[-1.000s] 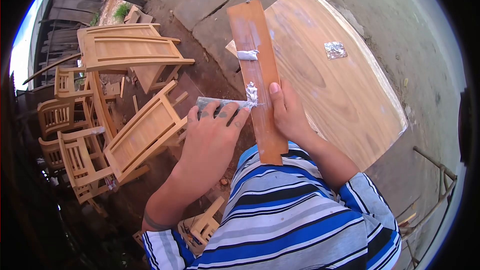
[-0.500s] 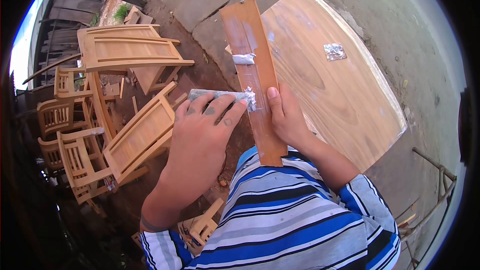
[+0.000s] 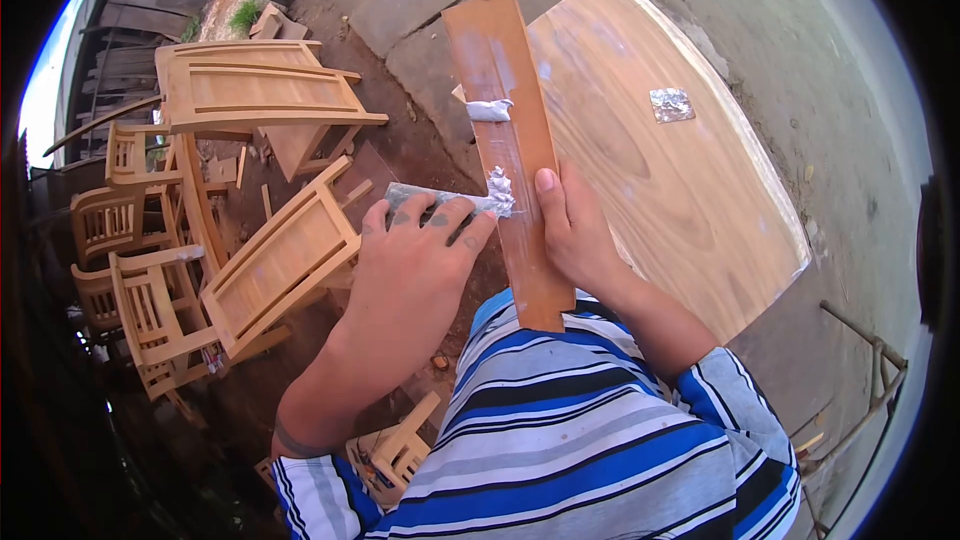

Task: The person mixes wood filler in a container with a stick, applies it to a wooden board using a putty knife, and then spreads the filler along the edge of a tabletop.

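Note:
A narrow brown wooden board [image 3: 520,120] slants upright before my chest. My right hand [image 3: 578,230] grips its right edge, thumb on the face. In my left hand [image 3: 425,250] is a flat grey scraper [image 3: 410,196], held along its length with the fingers on top; its right end touches the board. White-grey paste [image 3: 499,190] lies on the board at that end, and a second thick strip of paste [image 3: 490,111] crosses the board higher up. Pale smears mark the board's upper part.
A large curved wooden panel [image 3: 640,140] with a small foil-like sheet [image 3: 672,105] lies at the right. Wooden chairs [image 3: 160,310] and framed wooden pieces [image 3: 260,90] stand at the left. A metal frame [image 3: 880,380] is at the lower right.
My left hand and the scraper have shifted slightly down, and the paste by the scraper has changed shape. The board and my right hand have barely moved.

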A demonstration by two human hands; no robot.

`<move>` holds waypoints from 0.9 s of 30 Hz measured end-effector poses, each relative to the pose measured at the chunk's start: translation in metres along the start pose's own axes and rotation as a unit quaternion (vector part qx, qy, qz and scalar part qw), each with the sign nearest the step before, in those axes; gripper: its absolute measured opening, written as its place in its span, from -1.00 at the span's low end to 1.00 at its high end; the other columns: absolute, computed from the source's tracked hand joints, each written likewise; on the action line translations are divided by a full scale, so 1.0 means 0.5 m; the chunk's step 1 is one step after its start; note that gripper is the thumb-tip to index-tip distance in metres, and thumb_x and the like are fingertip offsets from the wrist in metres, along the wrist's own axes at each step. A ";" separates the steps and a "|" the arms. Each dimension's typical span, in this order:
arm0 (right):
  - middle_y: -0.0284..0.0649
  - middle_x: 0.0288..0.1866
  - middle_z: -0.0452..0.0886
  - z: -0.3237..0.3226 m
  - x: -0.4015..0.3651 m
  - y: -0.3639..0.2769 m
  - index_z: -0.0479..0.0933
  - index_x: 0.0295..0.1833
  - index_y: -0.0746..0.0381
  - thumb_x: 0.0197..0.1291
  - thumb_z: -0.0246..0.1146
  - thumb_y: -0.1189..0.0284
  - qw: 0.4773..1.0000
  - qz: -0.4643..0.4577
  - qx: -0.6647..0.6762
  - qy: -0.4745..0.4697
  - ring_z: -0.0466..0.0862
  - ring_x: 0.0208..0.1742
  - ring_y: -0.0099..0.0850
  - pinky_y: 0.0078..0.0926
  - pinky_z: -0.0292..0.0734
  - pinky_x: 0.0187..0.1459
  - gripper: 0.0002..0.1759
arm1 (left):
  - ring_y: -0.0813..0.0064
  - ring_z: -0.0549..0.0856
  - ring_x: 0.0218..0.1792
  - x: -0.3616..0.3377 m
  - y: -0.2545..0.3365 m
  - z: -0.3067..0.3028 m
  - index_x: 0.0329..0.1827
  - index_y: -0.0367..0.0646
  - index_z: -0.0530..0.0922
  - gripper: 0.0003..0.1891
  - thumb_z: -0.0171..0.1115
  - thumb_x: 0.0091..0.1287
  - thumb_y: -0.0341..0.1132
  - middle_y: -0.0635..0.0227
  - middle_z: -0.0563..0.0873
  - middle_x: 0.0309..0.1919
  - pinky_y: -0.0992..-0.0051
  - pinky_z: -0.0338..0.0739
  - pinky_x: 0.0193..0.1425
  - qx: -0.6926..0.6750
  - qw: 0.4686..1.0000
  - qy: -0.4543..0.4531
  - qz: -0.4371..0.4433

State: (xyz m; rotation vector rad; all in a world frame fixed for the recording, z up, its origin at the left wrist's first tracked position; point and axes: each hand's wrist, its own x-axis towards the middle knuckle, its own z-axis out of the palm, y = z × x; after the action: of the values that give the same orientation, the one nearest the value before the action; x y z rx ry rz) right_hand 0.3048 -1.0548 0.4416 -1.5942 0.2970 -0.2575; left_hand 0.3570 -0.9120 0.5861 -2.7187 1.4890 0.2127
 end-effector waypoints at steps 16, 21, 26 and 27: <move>0.15 -0.37 0.54 -0.004 -0.007 -0.001 0.30 -0.09 0.38 0.54 -0.15 0.19 1.000 -0.002 -0.010 0.001 0.56 -0.30 0.13 -0.05 0.40 -0.24 -0.59 | 0.19 0.59 0.09 0.023 -0.023 0.002 0.10 -0.15 0.61 -0.59 0.21 0.13 -0.53 0.27 0.65 0.02 0.20 0.40 0.17 -0.053 0.999 0.006 -0.005; 0.14 -0.39 0.53 -0.012 -0.009 0.001 0.29 -0.08 0.38 0.54 -0.14 0.19 0.999 -0.003 -0.037 -0.007 0.56 -0.32 0.13 -0.04 0.40 -0.25 -0.60 | 0.18 0.62 0.06 0.029 -0.020 -0.007 0.06 -0.17 0.63 -0.63 0.31 0.13 -0.49 0.25 0.68 0.01 0.25 0.46 0.11 -0.036 0.999 0.033 0.012; 0.12 -0.43 0.53 -0.011 -0.008 0.000 0.31 -0.09 0.37 0.54 -0.15 0.19 1.000 0.003 -0.030 -0.008 0.56 -0.36 0.13 -0.04 0.40 -0.27 -0.59 | 0.16 0.65 0.00 0.033 -0.023 -0.008 0.04 -0.19 0.64 -0.65 0.32 0.14 -0.48 0.23 0.70 -0.03 0.26 0.52 0.07 -0.065 0.996 0.060 0.015; 0.12 -0.43 0.53 -0.012 -0.008 0.000 0.31 -0.08 0.37 0.54 -0.15 0.19 0.999 0.002 -0.034 -0.007 0.56 -0.36 0.12 -0.04 0.40 -0.27 -0.59 | 0.16 0.65 -0.01 0.033 -0.026 -0.002 0.03 -0.19 0.64 -0.65 0.32 0.14 -0.48 0.22 0.70 -0.04 0.26 0.52 0.07 -0.066 0.996 0.051 0.016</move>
State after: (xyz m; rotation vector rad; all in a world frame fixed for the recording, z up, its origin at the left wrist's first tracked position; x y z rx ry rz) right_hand 0.2991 -1.0589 0.4422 -1.6614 0.3008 -0.2338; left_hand 0.3769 -0.9189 0.5842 -2.8510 1.5996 0.1811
